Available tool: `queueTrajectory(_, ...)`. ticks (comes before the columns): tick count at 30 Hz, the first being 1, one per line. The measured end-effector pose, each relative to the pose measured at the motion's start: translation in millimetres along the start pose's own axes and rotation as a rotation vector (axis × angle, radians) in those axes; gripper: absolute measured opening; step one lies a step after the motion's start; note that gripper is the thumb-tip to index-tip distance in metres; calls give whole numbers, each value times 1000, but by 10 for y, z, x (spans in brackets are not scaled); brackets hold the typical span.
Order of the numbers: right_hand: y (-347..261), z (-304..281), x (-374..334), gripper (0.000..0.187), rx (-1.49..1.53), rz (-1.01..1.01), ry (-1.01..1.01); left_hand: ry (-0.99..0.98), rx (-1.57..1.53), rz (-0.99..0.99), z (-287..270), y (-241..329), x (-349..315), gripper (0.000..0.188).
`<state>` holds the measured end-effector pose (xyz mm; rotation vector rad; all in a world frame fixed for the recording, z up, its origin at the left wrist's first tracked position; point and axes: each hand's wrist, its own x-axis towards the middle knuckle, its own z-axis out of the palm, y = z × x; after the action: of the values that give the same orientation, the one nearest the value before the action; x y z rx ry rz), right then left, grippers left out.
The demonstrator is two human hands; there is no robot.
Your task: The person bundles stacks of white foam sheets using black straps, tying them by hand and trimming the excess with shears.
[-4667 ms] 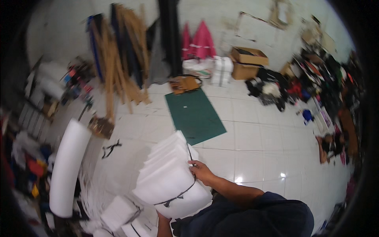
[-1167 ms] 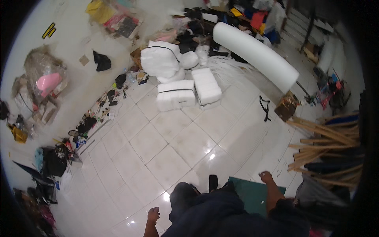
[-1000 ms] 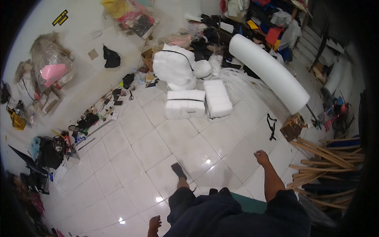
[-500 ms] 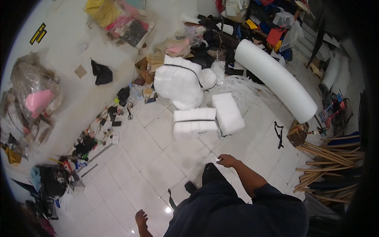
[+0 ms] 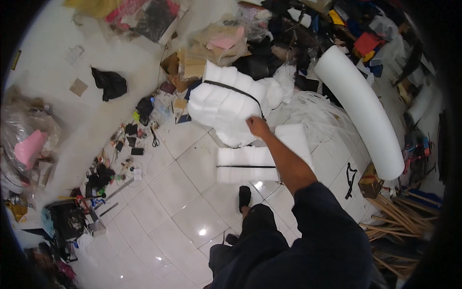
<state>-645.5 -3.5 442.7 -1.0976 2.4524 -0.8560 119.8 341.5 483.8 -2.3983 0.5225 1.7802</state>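
Observation:
My right hand [image 5: 257, 126] is over the near right side of a big white bundle of what looks like foam sheeting [image 5: 224, 103]. Its fingers are curled closed beside the end of the black strap [image 5: 233, 87] that runs round the bundle; whether they hold the strap does not show. Under my right forearm lie two more white padded bundles: a long one [image 5: 240, 174] with a black band along it, and an upright-lying one [image 5: 291, 135] partly covered by the arm. My left hand is out of the picture.
A thick white roll [image 5: 361, 111] leans at the right. Wooden sticks [image 5: 394, 216] and a box [image 5: 369, 182] lie at the lower right, near a loose black strap [image 5: 350, 180]. Scraps and scissors [image 5: 154, 137] litter the left floor; a heap of coloured material [image 5: 368, 43] fills the back.
My right hand has reached forward from beside my leg to the big white bundle, and its fingers have closed. My left hand has gone out of view. I have stepped nearer the bundles.

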Motion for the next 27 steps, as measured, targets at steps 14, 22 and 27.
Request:
queueTrajectory(14,-290,227,1268,23,-306,-6,72,245,102,168,322,1858,-1082,44)
queueTrajectory(22,237,-1220,-357,22,-55,51,263,43,591,396,468,2984,-391,45)
queueTrajectory(27,430,-2314,-2192,27,-58,139,283,-75,927,596,1011,3762,756,42)
